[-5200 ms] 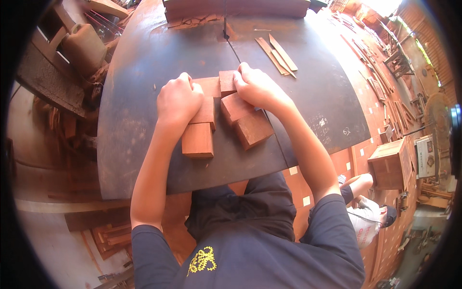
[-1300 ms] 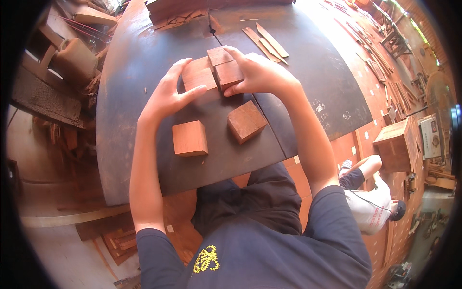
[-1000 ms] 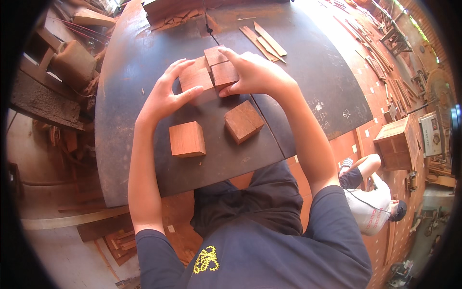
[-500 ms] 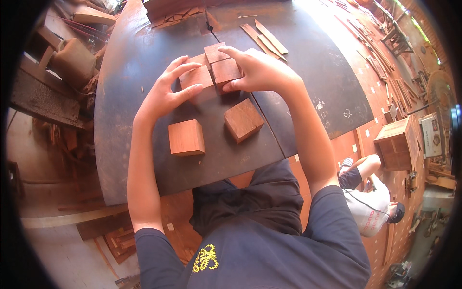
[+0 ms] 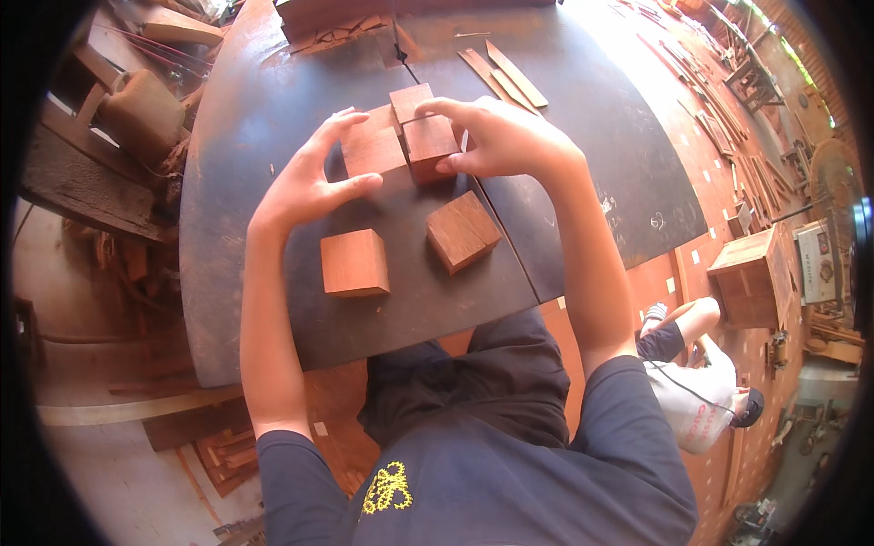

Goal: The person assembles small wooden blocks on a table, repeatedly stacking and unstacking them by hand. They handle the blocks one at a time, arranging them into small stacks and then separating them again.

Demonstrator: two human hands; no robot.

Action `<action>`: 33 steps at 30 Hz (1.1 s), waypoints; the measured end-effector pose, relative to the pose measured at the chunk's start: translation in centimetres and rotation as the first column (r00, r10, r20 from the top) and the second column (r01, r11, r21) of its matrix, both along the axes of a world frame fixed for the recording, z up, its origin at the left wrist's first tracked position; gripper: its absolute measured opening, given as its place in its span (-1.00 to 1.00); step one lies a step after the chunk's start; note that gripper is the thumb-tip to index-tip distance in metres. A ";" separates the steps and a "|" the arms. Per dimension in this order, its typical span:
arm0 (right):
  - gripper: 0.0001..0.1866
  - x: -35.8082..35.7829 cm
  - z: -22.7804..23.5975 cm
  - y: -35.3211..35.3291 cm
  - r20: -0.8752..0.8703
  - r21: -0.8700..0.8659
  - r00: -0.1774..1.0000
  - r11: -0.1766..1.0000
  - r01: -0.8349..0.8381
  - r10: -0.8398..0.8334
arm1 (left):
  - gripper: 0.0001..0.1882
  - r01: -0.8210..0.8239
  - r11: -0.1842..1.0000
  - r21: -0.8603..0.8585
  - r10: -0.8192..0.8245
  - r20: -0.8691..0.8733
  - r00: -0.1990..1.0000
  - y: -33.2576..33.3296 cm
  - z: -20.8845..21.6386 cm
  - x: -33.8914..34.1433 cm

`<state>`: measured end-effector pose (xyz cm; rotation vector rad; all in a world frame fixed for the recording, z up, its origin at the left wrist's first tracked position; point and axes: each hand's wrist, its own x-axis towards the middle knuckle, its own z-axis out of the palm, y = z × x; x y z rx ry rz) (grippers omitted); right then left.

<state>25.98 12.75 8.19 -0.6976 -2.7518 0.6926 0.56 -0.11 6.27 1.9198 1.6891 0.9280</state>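
Note:
Several reddish-brown wooden blocks stand bunched together on the dark tabletop (image 5: 619, 173). My left hand (image 5: 305, 187) curves around the left side of the bunch. Its fingers and thumb are spread apart beside the front left block (image 5: 373, 153), loosely around it. With index finger and thumb, my right hand (image 5: 519, 141) spans the front right block (image 5: 430, 138), touching its far edge and near right corner. Behind that one is a smaller-looking block (image 5: 410, 98). Closer to me, apart from the bunch, sit a light block (image 5: 353, 262) and a darker, turned block (image 5: 462, 232).
Thin wood strips (image 5: 503, 77) lie beyond my right hand. Wood scraps (image 5: 341, 35) are piled at the far edge. A wooden cabinet (image 5: 748, 273) and a seated person (image 5: 692, 391) are on the right. Rusty machinery (image 5: 137, 114) stands at the left.
The view has shifted slightly. My left fingers look a little looser around the left block, and my right hand stays at the right block. The two near blocks have not moved.

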 end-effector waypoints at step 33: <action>-0.19 -0.3 -0.6 0.5 0.033 -0.035 0.999 0.999 0.010 -0.008 | 0.06 -0.198 0.970 0.140 0.146 0.316 0.938 3.0 -3.6 0.0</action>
